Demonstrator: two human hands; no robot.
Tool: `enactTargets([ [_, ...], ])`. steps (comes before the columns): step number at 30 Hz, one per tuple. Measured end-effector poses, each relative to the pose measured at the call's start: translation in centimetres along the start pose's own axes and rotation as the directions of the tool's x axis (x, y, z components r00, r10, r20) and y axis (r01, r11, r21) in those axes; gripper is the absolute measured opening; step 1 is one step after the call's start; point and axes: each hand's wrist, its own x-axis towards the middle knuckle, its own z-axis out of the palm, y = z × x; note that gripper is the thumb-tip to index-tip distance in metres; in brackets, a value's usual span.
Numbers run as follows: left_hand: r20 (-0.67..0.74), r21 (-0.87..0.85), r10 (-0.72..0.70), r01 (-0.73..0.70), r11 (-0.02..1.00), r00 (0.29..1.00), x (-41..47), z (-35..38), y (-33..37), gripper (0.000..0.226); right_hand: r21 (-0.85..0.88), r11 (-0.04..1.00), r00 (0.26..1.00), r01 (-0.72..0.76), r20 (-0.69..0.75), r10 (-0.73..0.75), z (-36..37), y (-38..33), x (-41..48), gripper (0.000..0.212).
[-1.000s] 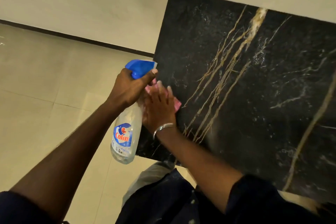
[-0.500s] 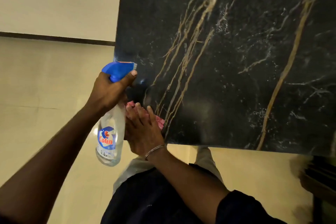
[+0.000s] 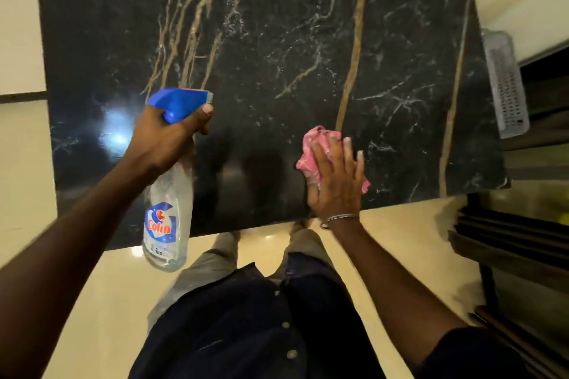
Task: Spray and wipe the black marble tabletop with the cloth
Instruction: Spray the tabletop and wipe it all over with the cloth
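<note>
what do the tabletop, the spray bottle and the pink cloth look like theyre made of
Tabletop: looks like polished black marble, or a lookalike; gold and white veins, mirror-like glare.
Spray bottle: clear glossy plastic, probably; see-through body, opaque blue trigger head.
Cloth: soft pink fabric, matte; it bunches into folds under the right hand.

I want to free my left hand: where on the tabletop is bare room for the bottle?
The far half of the tabletop is bare, as is the near strip between the spray bottle and the cloth. It is crowded only near right, where the right hand presses the cloth.
</note>
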Motion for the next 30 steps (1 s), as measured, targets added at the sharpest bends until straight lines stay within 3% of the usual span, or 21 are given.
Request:
enactTargets([
  [4, -0.001, -0.016, 0.003, -0.003, 1.000, 1.000, 0.7, 5.1, 2.6, 0.041, -0.006, 0.971, 0.969, -0.238, -0.071, 0.237, -1.0, 12.7, 0.5, 0.058],
  [9, 0.009, -0.029, 0.012, -0.012, 1.000, 1.000, 1.2, 10.1, 5.2, 0.041, 0.096, 0.849, 0.841, -0.520, -0.118, 0.528, -2.8, 25.3, 1.0, 0.056],
  [15, 0.021, -0.037, 0.047, -0.047, 0.998, 0.999, 1.5, 12.5, 7.2, 0.038, 0.108, 0.756, 0.753, -0.645, -0.076, 0.653, -3.6, 30.8, 2.1, 0.059],
  [21, 0.009, -0.045, 0.067, -0.067, 0.997, 0.998, 1.1, 10.1, 7.0, 0.037, 0.081, 0.727, 0.724, -0.682, -0.067, 0.686, -3.1, 25.2, 2.0, 0.061],
  [27, -0.042, -0.061, 0.052, -0.054, 0.997, 0.998, 1.1, 4.2, 5.3, 0.034, 0.057, 0.904, 0.904, -0.424, -0.028, 0.426, -1.1, 7.1, 1.4, 0.062],
  [30, -0.076, -0.071, 0.050, -0.055, 0.996, 0.996, 1.1, 0.8, 4.2, 0.037, 0.066, 0.973, 0.975, -0.222, 0.028, 0.220, -0.1, -3.8, 0.4, 0.065],
])
